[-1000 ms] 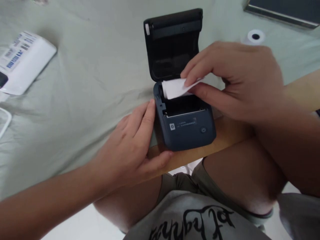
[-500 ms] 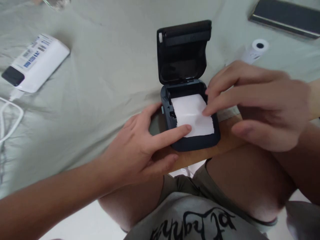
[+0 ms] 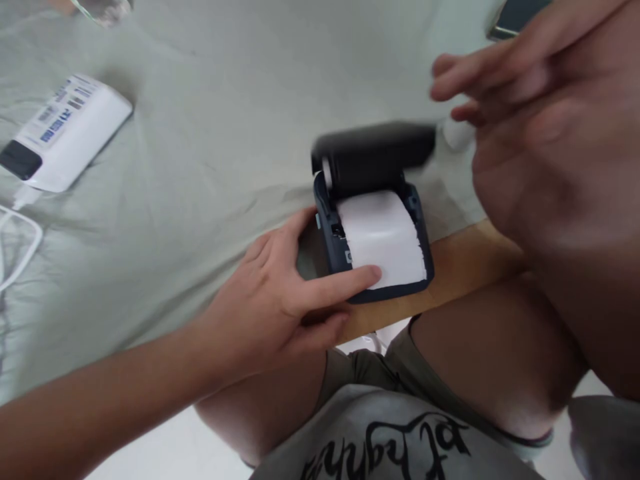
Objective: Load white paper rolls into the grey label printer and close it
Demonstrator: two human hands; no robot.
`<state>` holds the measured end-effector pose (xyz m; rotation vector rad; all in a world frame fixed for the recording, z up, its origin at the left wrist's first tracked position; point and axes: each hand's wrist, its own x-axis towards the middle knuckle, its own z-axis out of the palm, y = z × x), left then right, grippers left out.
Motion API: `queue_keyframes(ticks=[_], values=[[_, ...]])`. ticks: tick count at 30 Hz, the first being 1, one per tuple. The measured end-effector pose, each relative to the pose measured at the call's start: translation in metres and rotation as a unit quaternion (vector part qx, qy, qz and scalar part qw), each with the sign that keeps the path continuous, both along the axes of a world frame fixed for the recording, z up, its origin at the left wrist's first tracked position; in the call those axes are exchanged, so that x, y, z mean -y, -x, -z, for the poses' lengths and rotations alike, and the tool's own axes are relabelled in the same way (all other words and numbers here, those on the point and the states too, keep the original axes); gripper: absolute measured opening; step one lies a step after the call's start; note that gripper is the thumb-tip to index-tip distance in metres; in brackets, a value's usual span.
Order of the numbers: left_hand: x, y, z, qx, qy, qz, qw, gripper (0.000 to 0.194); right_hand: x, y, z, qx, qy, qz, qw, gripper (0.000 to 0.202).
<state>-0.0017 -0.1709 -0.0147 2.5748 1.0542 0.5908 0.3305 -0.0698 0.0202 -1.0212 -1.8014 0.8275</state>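
A small dark-blue portable thermal printer (image 3: 325,250) sits at the table's edge, its black lid (image 3: 375,150) tilted partway over the body and blurred. White paper (image 3: 385,233) lies across the opening and reaches the front rim. My left hand (image 3: 280,287) grips the printer's left side, one finger pressing the loose end of the paper down. Up and to the right of the lid, my right hand (image 3: 555,120) hangs in the air, smeared by motion. Its fingers are apart with nothing seen in them. A white paper roll (image 3: 457,133) is mostly hidden behind that hand.
A white device with a label (image 3: 70,133) lies on the left, a white cable (image 3: 30,233) plugged into it. A dark flat object (image 3: 515,17) is at the top right, partly covered by my hand. The light green cloth (image 3: 225,100) has wrinkles; a wooden edge (image 3: 465,257) shows in front.
The printer's lid has swung from upright down toward the body. My right hand has left the paper and risen up and to the right. My left finger stays on the paper.
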Motion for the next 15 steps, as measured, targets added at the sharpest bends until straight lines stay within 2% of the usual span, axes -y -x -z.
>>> queue_keyframes(ticks=[2,4,6,8,11,13,15], values=[[0.0,0.0,0.0,-0.005,0.001,-0.002,1.0,0.09,0.006,0.003,-0.003,-0.028,-0.03,0.045,0.998,0.077],[0.001,0.0,-0.001,-0.011,0.004,-0.006,1.0,0.093,0.009,0.004,0.001,-0.006,-0.038,0.051,0.998,0.065],[0.001,0.0,-0.002,-0.01,0.0,-0.005,1.0,0.09,0.008,0.004,0.01,0.041,-0.016,0.018,0.999,0.066],[0.001,-0.001,-0.003,-0.001,0.003,-0.008,1.0,0.08,0.004,0.002,0.018,0.078,0.019,-0.042,0.996,0.073],[0.0,-0.002,-0.004,0.017,0.014,-0.019,1.0,0.075,-0.002,0.0,0.022,0.104,0.046,-0.119,0.986,0.058],[-0.001,-0.003,-0.003,0.017,0.007,-0.023,1.0,0.079,-0.003,-0.001,0.02,0.101,0.058,-0.127,0.985,0.048],[-0.002,-0.005,-0.003,0.008,-0.004,-0.02,1.0,0.081,-0.003,-0.001,0.016,0.094,0.071,-0.115,0.986,0.047]])
